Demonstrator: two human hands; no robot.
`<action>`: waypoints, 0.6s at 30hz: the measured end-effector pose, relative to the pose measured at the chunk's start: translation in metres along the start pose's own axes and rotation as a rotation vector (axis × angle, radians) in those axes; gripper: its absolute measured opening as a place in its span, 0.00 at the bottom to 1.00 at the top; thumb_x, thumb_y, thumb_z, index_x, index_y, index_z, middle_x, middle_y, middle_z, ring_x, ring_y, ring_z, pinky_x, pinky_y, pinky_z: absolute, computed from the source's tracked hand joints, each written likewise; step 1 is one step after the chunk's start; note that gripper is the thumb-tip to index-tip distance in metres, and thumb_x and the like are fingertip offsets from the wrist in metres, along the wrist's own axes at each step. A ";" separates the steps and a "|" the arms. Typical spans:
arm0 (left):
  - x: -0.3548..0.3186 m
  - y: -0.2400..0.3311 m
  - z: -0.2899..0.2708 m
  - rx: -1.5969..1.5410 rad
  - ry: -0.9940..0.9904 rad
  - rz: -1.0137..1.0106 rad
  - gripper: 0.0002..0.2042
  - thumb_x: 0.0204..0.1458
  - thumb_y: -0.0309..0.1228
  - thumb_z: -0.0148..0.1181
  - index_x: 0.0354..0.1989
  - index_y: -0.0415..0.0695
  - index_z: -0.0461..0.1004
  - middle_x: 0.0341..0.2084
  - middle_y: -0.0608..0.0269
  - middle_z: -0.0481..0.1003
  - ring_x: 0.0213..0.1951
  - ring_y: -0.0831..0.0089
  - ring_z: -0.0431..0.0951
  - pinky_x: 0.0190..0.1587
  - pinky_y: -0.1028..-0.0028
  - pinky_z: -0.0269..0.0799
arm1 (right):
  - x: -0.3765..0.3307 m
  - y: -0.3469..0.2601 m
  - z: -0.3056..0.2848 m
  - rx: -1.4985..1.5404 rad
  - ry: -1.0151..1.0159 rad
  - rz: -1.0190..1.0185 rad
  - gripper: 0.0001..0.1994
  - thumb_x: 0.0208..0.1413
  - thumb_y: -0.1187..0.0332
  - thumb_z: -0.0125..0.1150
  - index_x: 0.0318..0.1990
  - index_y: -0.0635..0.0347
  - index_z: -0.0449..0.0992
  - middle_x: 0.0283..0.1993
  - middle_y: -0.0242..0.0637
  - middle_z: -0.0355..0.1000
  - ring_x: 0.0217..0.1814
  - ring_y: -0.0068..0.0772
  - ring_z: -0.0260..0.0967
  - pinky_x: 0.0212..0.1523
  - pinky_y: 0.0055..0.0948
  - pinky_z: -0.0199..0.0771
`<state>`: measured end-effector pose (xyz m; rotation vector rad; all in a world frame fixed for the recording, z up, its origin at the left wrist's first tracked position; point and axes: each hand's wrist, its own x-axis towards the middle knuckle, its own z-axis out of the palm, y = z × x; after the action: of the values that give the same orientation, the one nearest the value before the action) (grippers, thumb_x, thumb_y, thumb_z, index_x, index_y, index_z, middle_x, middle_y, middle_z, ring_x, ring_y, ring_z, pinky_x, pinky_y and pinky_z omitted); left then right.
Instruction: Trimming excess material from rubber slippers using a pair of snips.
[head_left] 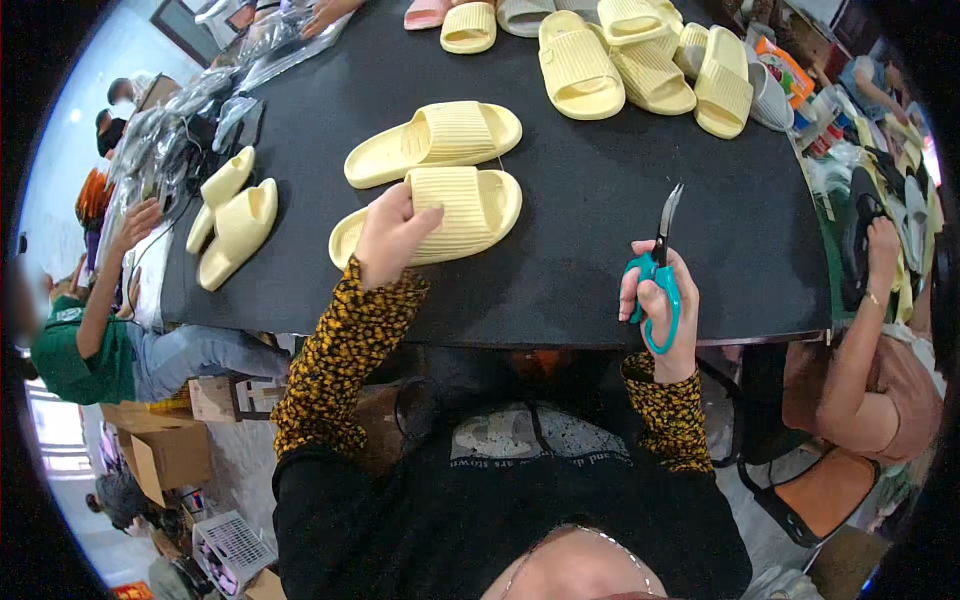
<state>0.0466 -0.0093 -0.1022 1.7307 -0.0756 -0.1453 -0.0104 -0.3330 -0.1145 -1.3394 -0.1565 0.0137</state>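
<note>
My left hand [388,238] grips a pale yellow slide slipper [470,215] by its ribbed strap, the thumb lying on top and the fingertips tucked at the strap's edge. Directly beyond it lies a matching slipper [440,142], with its toe end to the right. The two sit side by side on the black tabletop [570,235]. In my right hand [680,310] is a pair of scissors [666,225] with teal handles. Their slim metal blades point away from me, held above the table and apart from the slippers. A thin thread shows near the slippers' toe ends.
Another yellow pair [237,230] rests toward the left edge, near clear plastic bags [165,140]. More yellow slippers [580,70] cluster at the far right, with pink and grey ones behind. A person in green [90,350] sits left; another person's arm [865,350] is at right.
</note>
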 end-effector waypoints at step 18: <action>0.044 -0.009 -0.043 0.917 0.190 0.264 0.26 0.47 0.31 0.59 0.54 0.31 0.65 0.54 0.42 0.66 0.54 0.53 0.69 0.55 0.64 0.66 | -0.001 0.002 0.001 0.026 -0.028 0.003 0.23 0.55 0.61 0.61 0.53 0.66 0.65 0.28 0.36 0.69 0.24 0.22 0.66 0.24 0.20 0.69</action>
<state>0.0961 0.0280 -0.1069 2.6136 -0.2591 0.2989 -0.0110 -0.3311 -0.1166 -1.3142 -0.1770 0.0369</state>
